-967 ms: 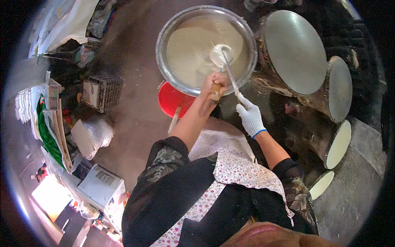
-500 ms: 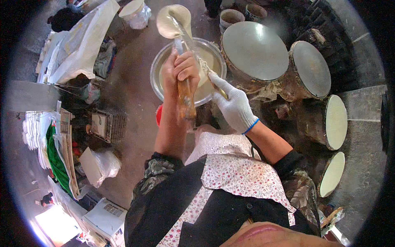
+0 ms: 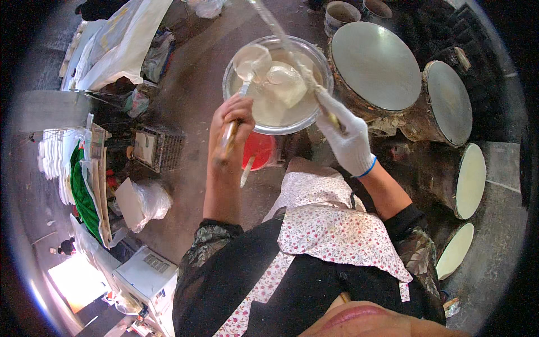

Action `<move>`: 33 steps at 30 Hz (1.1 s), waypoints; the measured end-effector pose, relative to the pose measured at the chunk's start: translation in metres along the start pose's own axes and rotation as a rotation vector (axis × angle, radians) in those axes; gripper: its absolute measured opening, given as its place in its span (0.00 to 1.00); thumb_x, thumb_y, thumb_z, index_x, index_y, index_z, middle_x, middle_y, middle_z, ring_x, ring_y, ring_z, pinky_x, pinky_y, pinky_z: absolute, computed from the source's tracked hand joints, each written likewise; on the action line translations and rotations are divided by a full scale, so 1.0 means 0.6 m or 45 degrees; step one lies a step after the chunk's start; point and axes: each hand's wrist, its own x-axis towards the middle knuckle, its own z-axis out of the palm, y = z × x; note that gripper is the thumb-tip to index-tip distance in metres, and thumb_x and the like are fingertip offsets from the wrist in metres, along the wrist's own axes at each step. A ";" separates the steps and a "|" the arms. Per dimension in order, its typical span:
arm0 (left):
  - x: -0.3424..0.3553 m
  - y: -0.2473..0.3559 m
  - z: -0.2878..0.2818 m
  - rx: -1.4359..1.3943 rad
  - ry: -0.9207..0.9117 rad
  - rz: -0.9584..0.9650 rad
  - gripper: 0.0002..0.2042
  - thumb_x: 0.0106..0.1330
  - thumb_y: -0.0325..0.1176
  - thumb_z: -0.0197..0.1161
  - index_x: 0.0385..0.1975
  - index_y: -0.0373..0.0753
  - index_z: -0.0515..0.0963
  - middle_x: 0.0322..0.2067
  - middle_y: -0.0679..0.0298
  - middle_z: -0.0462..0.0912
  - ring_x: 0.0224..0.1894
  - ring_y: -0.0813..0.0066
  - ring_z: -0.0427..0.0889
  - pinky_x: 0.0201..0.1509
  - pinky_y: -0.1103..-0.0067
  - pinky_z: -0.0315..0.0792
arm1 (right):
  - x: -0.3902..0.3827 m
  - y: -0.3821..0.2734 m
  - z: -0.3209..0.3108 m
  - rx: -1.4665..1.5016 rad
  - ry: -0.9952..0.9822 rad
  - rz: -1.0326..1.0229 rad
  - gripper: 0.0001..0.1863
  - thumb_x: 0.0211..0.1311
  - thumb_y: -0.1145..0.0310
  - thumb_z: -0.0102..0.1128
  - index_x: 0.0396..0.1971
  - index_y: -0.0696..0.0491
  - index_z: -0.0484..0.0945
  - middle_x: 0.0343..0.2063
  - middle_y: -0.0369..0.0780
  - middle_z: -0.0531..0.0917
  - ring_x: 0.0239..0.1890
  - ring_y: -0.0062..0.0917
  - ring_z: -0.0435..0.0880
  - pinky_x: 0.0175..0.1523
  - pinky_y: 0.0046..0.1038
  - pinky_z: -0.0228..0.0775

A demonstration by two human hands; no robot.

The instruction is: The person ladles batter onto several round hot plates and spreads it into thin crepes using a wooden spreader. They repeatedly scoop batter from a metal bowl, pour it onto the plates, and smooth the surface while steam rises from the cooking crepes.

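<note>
My bare left hand (image 3: 230, 121) is wrapped round the wooden handle of a ladle (image 3: 251, 62), whose bowl is over a metal basin (image 3: 227, 84). Pale, runny batter (image 3: 269, 112) fills the lower part of the basin, with a lump or splash of it near the middle. In a white knitted glove, my right hand (image 3: 347, 137) grips the handle of a long, thin spatula (image 3: 286, 42). Its blade slants across the basin and past the far rim, smeared with batter and blurred at the far end.
Round griddles curve along the right: two grey ones (image 3: 373, 66) farther off and two nearer ones covered in pale batter sheets (image 3: 470, 181). A red bucket (image 3: 259, 150) stands below the basin, a pale-handled tool beside it. Crates (image 3: 160, 150) and bagged goods (image 3: 147, 203) are at left.
The ladle, held out beyond the basin before, has come back over it. The spatula has swung from beside the ladle to across the basin's right part. More of the red bucket shows.
</note>
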 end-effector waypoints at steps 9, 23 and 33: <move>0.111 0.040 0.053 0.480 0.148 0.205 0.12 0.85 0.37 0.46 0.36 0.40 0.65 0.22 0.74 0.63 0.17 0.89 0.62 0.16 0.88 0.64 | 0.035 0.061 -0.057 0.387 0.224 0.603 0.28 0.73 0.78 0.58 0.72 0.62 0.71 0.69 0.43 0.77 0.70 0.24 0.74 0.74 0.29 0.64; 0.504 -0.240 -0.071 0.390 0.044 -0.741 0.16 0.87 0.39 0.39 0.43 0.35 0.69 0.24 0.69 0.66 0.17 0.82 0.67 0.22 0.78 0.72 | -0.055 0.152 -0.356 0.188 0.676 0.897 0.37 0.66 0.78 0.55 0.77 0.57 0.65 0.54 0.40 0.84 0.41 0.15 0.82 0.46 0.19 0.75; 0.591 -0.426 -0.296 2.571 0.219 0.286 0.26 0.81 0.32 0.53 0.77 0.50 0.67 0.19 0.61 0.77 0.19 0.75 0.77 0.23 0.72 0.74 | -0.149 0.261 -0.520 0.330 0.523 1.214 0.40 0.62 0.79 0.51 0.78 0.47 0.67 0.25 0.36 0.83 0.15 0.16 0.74 0.20 0.23 0.68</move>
